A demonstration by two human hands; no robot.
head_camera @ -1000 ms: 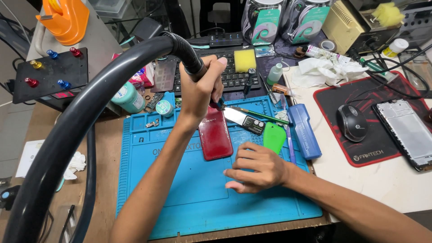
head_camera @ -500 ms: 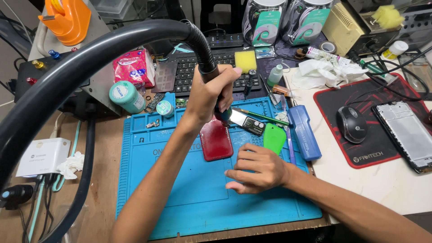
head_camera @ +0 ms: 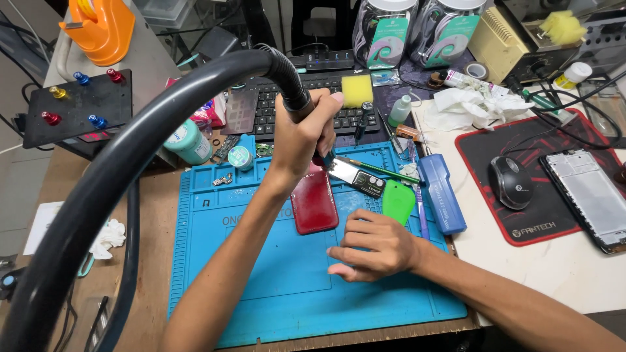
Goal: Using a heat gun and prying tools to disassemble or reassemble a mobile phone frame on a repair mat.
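Left hand (head_camera: 305,140) raised above the far edge of the blue work mat (head_camera: 261,287), forearm running up from the near edge, fingers wrapped tight around the handle of a thick black hose (head_camera: 130,169) (ribbed at the grip end, smooth and dark grey along the long curve). Nozzle end pointed down at the top of a red phone (head_camera: 314,203), tip hidden behind the fingers, so contact cannot be told. Hose sweeping from the grip far out past the mat's left edge and down toward the near left corner of the view.

Right hand (head_camera: 372,246) laid palm-down on the mat just right of the phone, fingers loosely curled and a little spread, holding nothing, fingertips pressed to the mat close beside the phone's lower right corner but apart from it.

Red phone flat on the mat near its middle, glossy back up, long side running away from the viewer, rounded corners, slightly tilted.

Just right of the phone's top: a small black-and-silver rectangular part (head_camera: 355,176), then a green plastic scraper (head_camera: 398,202) and a blue handled tool (head_camera: 441,193) at the mat's right edge. Behind the mat, a black keyboard (head_camera: 287,111) with a yellow sponge (head_camera: 357,91) on it.
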